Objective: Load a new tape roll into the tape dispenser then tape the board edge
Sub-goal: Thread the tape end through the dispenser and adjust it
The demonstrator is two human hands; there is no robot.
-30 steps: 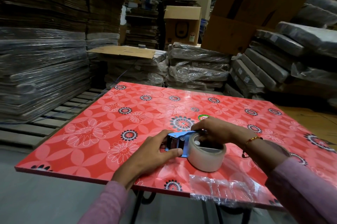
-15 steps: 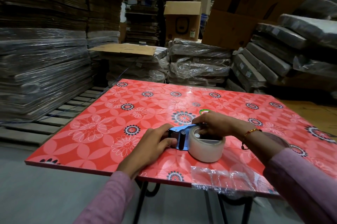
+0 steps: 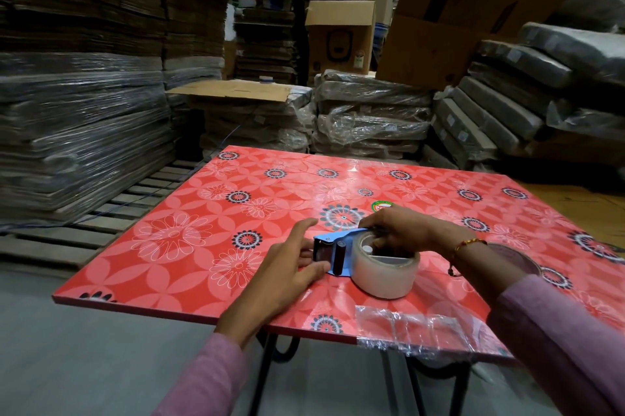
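Board (image 3: 189,246), red with a flower print, lying flat on black metal legs (image 3: 262,378), near edge running from the left corner down toward the right sleeve. Tape dispenser (image 3: 333,255), blue, sitting on the board close to that near edge, about midway along it, roller end pointing left. Tape roll (image 3: 385,275), clear, standing on its flat side at the dispenser's right end, touching the board. Left hand (image 3: 287,273) at the dispenser's left end, thumb raised above the blue top plate, fingers reaching to the front by the roller; whether pinching it or only touching, cannot tell. Right hand (image 3: 402,233) over the roll, fingers curled down into the core and holding the dispenser frame there. Thread bracelet (image 3: 468,244) on the right wrist. Crinkled clear film (image 3: 416,327) stuck along the near edge toward the right corner, hanging over it. Round green sticker (image 3: 381,206) just beyond the right hand. Wide bare stretch of board left of the dispenser out to the left edge, and more toward the far edge. Grey floor open below the near edge. Wooden pallet (image 3: 111,212) beside the left edge, wrapped stacks (image 3: 81,131) behind it. Wrapped bundles (image 3: 368,118) and cardboard boxes (image 3: 340,36) close behind the far edge.
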